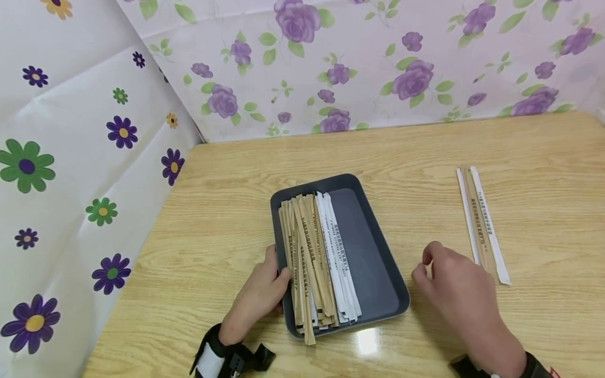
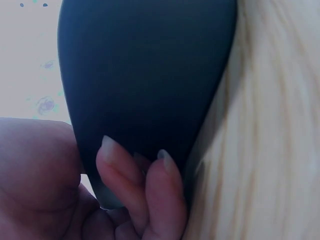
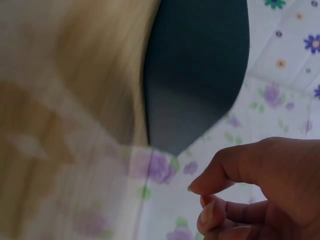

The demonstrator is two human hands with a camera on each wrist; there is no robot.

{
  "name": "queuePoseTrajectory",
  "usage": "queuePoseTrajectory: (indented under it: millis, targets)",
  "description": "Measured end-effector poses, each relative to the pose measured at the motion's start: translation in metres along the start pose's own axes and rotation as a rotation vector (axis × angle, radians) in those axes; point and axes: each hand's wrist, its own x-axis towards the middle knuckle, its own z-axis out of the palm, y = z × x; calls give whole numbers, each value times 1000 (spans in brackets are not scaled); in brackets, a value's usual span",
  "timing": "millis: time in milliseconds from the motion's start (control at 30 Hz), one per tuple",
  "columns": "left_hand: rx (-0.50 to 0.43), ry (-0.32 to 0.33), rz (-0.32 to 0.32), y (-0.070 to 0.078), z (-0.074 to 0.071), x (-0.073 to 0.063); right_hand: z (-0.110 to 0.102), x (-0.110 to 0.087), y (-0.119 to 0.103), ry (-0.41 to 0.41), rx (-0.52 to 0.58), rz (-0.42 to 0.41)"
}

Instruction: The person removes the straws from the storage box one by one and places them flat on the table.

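Note:
A dark grey tray [image 1: 366, 252] lies on the table, slightly turned. Brown paper-wrapped straws [image 1: 307, 247] fill its left side, with white-wrapped straws [image 1: 339, 262] beside them; its right part shows bare bottom. My left hand [image 1: 257, 289] grips the tray's left edge, thumb at the rim; in the left wrist view its fingers [image 2: 165, 195] curl against the tray's outer wall. Just right of the tray, my right hand [image 1: 456, 294] hovers with loosely bent fingers and nothing between them. Past it lie a few wrapped straws [image 1: 484, 226], white and brown, partly hidden by that hand.
The wooden table [image 1: 227, 194] carries the tray in its middle and the few straws at right. Behind it hangs a sheet with purple roses [image 1: 298, 21]; a flower-patterned sheet [image 1: 71, 210] borders the left side.

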Motion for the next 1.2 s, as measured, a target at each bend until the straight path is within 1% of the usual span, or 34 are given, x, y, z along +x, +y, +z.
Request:
queuePoseTrajectory:
  millis: [367,533,767,867,900,1033,1100,1200]
  targets:
    - [3,-1,1,1,0,0,8,-4,-31,21,-6,-48]
    - [12,-2,7,1,-1,-1,12,-8,-46,-8,5,-67]
    - [12,-2,26,-1,0,0,18,-11,-62,-25,-22,-101]
    - [5,-7,25,-1,0,0,21,-13,-67,-53,-23,-112]
    - [3,-9,27,-1,0,0,21,-14,-69,-74,-20,-112]
    - [-2,-9,29,-1,1,1,23,-16,-75,-198,20,-77]
    - [-2,-10,26,-1,0,1,24,-16,-78,-247,39,-58]
    - [-6,-10,21,-1,0,0,25,-16,-80,-269,40,-50]
